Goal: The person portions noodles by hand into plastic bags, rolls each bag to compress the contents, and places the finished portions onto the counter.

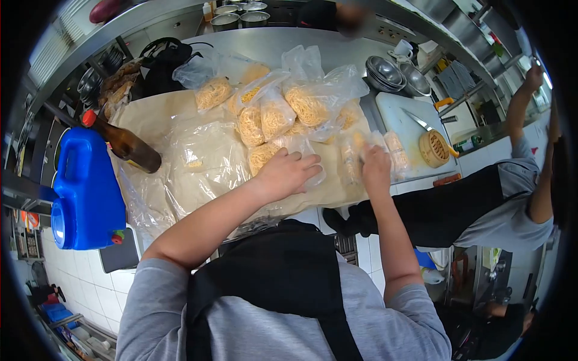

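Note:
My left hand (290, 173) is curled over a clear plastic bag of yellow noodles (262, 157), its fingers bent onto the loose plastic. Further right, my right hand (377, 169) is closed on a clear plastic-wrapped packet (359, 141), mostly hidden by the fingers. Similar wrapped packets lie on both sides of it: one packet (349, 161) to its left and another packet (397, 153) to its right. Behind my left hand, several knotted noodle bags (306, 103) are heaped on brown paper (226, 189). A flat plastic sheet (201, 144) covers part of the paper.
A blue jug (90, 186) and a brown bottle (129, 144) stand at the left. On the right, a white cutting board (400, 111) bears a knife (416, 119) and a bamboo steamer (433, 148). Metal bowls (385, 73) sit behind. A co-worker (506, 186) stands close at the right.

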`<action>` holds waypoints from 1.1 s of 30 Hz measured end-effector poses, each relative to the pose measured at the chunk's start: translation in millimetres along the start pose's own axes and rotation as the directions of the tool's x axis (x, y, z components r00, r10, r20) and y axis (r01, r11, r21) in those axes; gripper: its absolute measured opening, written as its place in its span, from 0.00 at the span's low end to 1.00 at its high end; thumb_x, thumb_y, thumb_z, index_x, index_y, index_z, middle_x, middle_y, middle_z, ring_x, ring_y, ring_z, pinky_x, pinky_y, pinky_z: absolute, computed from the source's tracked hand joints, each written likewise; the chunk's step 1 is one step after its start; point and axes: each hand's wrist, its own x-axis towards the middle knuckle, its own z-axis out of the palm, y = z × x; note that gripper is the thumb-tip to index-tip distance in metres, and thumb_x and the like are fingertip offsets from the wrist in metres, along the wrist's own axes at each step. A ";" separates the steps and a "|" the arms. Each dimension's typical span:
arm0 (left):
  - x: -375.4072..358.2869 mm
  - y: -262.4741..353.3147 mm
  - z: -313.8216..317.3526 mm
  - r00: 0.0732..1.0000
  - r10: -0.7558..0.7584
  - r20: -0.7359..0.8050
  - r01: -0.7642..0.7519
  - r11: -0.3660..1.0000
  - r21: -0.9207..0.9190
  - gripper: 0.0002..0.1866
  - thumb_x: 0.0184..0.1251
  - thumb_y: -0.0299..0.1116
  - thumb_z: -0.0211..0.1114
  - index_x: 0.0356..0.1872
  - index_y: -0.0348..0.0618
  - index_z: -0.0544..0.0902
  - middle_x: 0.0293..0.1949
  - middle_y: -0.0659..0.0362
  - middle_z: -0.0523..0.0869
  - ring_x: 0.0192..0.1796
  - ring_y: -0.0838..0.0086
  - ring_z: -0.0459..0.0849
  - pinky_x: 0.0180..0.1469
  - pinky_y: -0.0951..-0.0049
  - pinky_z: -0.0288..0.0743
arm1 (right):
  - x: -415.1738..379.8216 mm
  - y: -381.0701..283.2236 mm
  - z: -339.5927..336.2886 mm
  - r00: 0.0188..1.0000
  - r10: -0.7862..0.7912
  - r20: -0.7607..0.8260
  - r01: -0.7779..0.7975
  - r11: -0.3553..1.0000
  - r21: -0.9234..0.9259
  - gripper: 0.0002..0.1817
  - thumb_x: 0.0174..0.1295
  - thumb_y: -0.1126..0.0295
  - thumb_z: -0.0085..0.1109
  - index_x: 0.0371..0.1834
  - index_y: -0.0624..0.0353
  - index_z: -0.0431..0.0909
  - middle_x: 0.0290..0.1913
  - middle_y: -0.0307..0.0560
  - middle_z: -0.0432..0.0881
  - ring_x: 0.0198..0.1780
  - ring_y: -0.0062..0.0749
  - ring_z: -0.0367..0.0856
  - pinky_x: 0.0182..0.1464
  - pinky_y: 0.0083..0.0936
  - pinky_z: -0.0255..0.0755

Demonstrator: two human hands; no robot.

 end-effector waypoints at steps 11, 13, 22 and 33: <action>18.8 -32.2 -73.5 0.972 -0.232 -0.028 0.221 0.952 -0.209 0.07 0.63 0.34 0.66 0.33 0.42 0.85 0.33 0.52 0.86 0.40 0.53 0.86 0.42 0.55 0.79 | 69.3 -127.3 -128.8 0.892 -0.427 -0.146 0.432 0.711 0.555 0.32 0.56 0.63 0.73 0.65 0.55 0.74 0.56 0.49 0.80 0.55 0.43 0.76 0.57 0.41 0.66; 3.4 -24.7 -113.4 0.950 -0.311 -0.015 0.305 0.938 -0.166 0.08 0.63 0.36 0.68 0.34 0.42 0.85 0.34 0.52 0.86 0.40 0.53 0.86 0.42 0.56 0.79 | 87.9 -149.0 -133.7 0.912 -0.409 -0.043 0.370 0.771 0.518 0.21 0.54 0.64 0.74 0.51 0.53 0.82 0.41 0.42 0.85 0.48 0.38 0.78 0.53 0.36 0.65; -125.5 -46.3 -224.6 0.923 -0.214 -0.321 0.235 0.972 0.027 0.11 0.58 0.38 0.73 0.32 0.40 0.86 0.34 0.54 0.85 0.39 0.57 0.84 0.44 0.61 0.78 | 132.7 -202.7 -207.3 0.695 -0.693 -0.192 0.675 0.536 0.508 0.06 0.52 0.67 0.72 0.29 0.54 0.85 0.26 0.37 0.78 0.43 0.37 0.74 0.53 0.33 0.62; -221.1 -48.6 -239.4 0.831 -0.513 -0.213 0.410 0.825 -0.388 0.08 0.66 0.33 0.70 0.36 0.37 0.86 0.31 0.54 0.88 0.35 0.63 0.86 0.41 0.68 0.78 | 57.8 -323.3 -65.9 0.971 -0.098 -0.220 0.193 -0.225 0.955 0.44 0.47 0.70 0.81 0.68 0.60 0.66 0.61 0.49 0.73 0.60 0.39 0.74 0.62 0.36 0.70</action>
